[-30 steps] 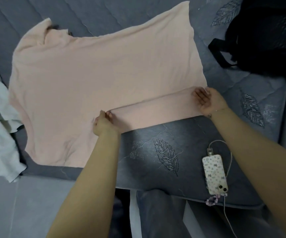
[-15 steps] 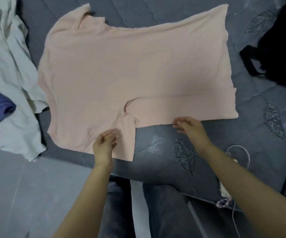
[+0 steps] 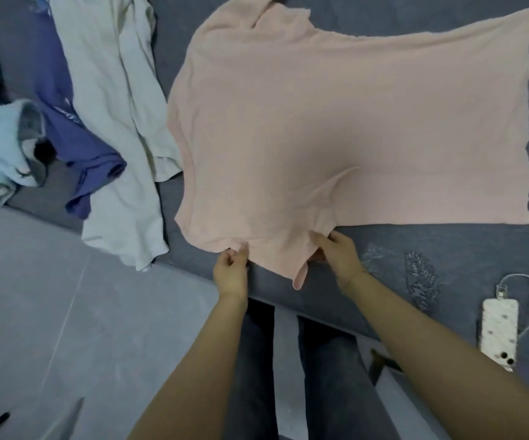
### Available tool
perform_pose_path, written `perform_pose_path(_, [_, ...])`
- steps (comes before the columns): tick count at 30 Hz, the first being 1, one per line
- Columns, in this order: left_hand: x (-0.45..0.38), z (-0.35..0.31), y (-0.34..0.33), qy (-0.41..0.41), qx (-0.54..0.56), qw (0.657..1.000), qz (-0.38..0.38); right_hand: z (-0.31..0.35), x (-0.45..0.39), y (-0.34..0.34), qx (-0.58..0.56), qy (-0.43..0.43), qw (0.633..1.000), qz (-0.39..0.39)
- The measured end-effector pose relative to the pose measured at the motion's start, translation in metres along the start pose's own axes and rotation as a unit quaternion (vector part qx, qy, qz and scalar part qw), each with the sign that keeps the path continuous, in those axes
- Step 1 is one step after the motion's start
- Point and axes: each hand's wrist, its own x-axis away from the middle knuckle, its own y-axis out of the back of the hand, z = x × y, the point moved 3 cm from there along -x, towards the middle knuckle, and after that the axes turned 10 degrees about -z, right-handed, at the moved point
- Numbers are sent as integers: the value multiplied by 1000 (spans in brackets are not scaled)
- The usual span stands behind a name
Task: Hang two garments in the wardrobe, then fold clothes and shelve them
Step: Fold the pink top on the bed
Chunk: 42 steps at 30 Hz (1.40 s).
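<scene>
We're in a home bedroom: a bed [image 3: 384, 268] under a dark grey quilted cover stitched with leaves, loose shirts [image 3: 120, 122] heaped at its left edge, a charging phone [image 3: 500, 331] lying on its near right part, pale floor tiles [image 3: 66, 312] beside it.

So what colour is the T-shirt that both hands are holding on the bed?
Plain pale pink T-shirt, no print visible; the head view shows it.

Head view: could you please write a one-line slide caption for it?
Both hands, left and right, pinch the near sleeve of a pink T-shirt spread on a grey bed.
</scene>
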Motion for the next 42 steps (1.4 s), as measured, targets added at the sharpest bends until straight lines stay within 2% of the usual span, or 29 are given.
perform_pose_path(3, [-9, -28, 11, -17, 33, 999, 5, 19, 15, -8, -114, -21, 993, -12])
perform_pose_path(7, [-25, -86, 17, -57, 75, 995, 24, 73, 22, -34, -162, 31, 986, 3])
perform_pose_path(9, [-40, -115, 13, -80, 71, 993, 57, 104, 14, -55, -183, 32, 982, 38])
perform_pose_path(11, [-59, -135, 12, -128, -6, 989, 74, 129, 2, -78, -163, 14, 984, 69])
perform_pose_path(12, [-69, -140, 14, -167, -69, 982, 64, 135, -6, -85, -137, 1, 989, 60])
perform_pose_path(15, [-87, -141, 33, -274, -209, 938, 22, 127, -23, -89, -1, 16, 1000, -7])
perform_pose_path(17, [-95, -127, 49, -303, -257, 917, 25, 108, -23, -80, 49, 49, 996, -48])
perform_pose_path(19, [-100, -108, 61, -302, -295, 906, 35, 75, -17, -62, 51, 38, 994, -89])
perform_pose_path(24, [-94, -70, 67, -296, -290, 910, 13, -10, -2, -26, -38, -100, 984, -146])
perform_pose_path(28, [-100, -70, 75, -303, -291, 907, -7, -12, -12, -21, -138, -107, 972, -160])
perform_pose_path(32, [-113, -86, 90, -330, -375, 865, -49, -5, -29, -18, -151, -168, 958, -176])
perform_pose_path(35, [-114, -91, 80, -322, -408, 854, -39, -2, -32, -11, -155, -189, 957, -156])
perform_pose_path(39, [-106, -83, 66, -271, -379, 885, -12, 10, -33, 14, -170, -163, 956, -176])
perform_pose_path(42, [-99, -74, 62, -276, -341, 898, -33, 14, -44, 40, -161, -147, 955, -199])
